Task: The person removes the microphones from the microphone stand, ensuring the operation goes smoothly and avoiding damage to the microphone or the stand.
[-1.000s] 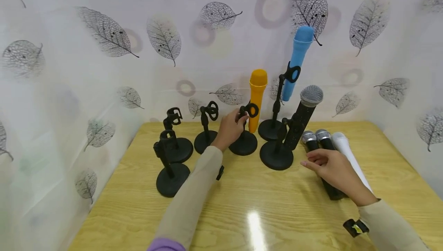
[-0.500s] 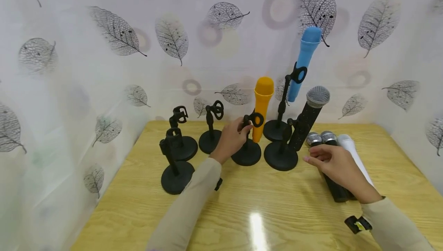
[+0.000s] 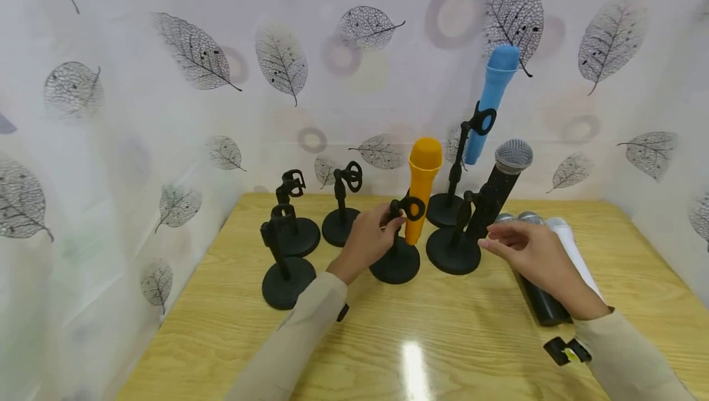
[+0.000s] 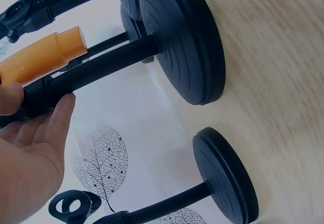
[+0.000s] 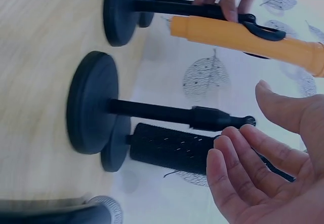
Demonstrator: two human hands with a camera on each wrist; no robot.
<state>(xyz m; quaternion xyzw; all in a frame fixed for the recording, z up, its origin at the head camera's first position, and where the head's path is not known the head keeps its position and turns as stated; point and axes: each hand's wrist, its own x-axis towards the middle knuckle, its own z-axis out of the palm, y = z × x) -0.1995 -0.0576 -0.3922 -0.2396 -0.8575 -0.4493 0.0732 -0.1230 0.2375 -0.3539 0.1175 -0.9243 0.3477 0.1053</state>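
My left hand grips the post of a black desk microphone stand, fingers and thumb around it just below the clip. An orange microphone sits tilted in that clip, its head up. In the left wrist view the stand's round base shows beside the tabletop. My right hand holds nothing; its fingers are loosely bent, with the thumb apart in the right wrist view. It hovers beside a black microphone with a silver mesh head, which leans in another stand.
Behind, a blue microphone rests in a taller stand. Several stands without microphones, one of them a short-post stand, stand at left. Two black microphones and a white microphone lie under and beside my right hand. A leaf-patterned curtain backs the table.
My left hand has drawn the stand with the orange microphone toward the front of the table. My right hand has shifted slightly left, closer to the black microphone's stand. The view has turned slightly left.
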